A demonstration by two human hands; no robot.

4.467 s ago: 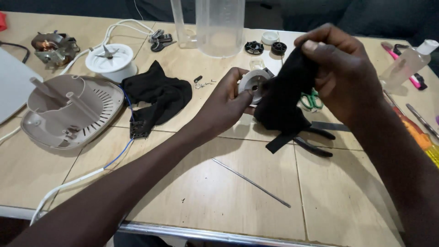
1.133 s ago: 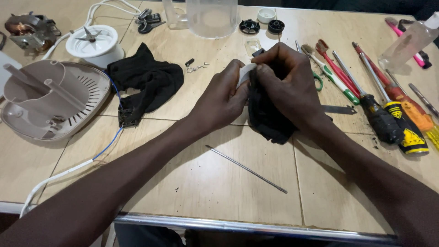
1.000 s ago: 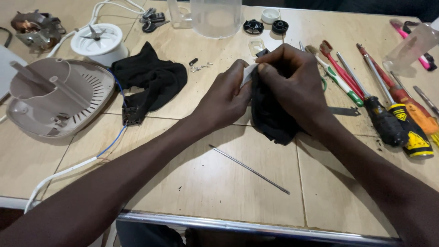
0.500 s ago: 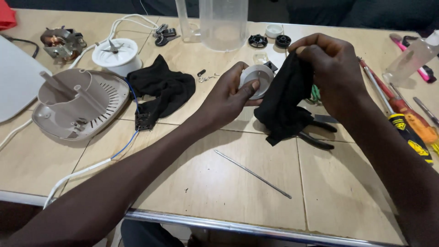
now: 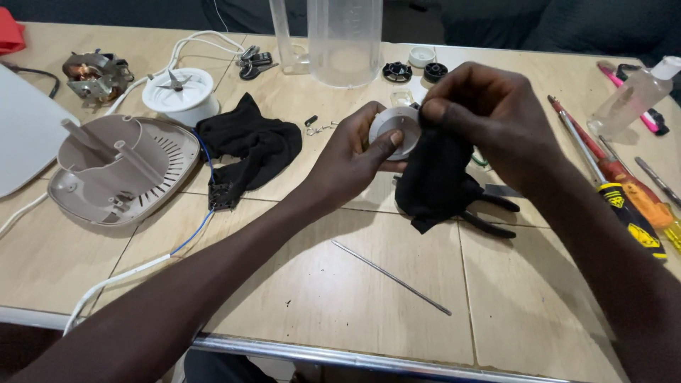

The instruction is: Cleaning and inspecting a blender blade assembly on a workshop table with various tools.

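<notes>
My left hand grips a small round white plastic part above the middle of the table. My right hand pinches a black cloth against that part's edge; the cloth hangs down from my fingers to the table. Under the cloth lie black-handled pliers. A thin metal rod lies on the table in front of my hands.
A second black cloth lies left of centre by a beige appliance base with a white cord. A blade unit, a motor and a clear jug sit behind. Screwdrivers line the right.
My hands have lifted the white part and cloth off the table, the cloth now hanging from my right hand. The view has shifted, so the table's things sit differently in frame.
</notes>
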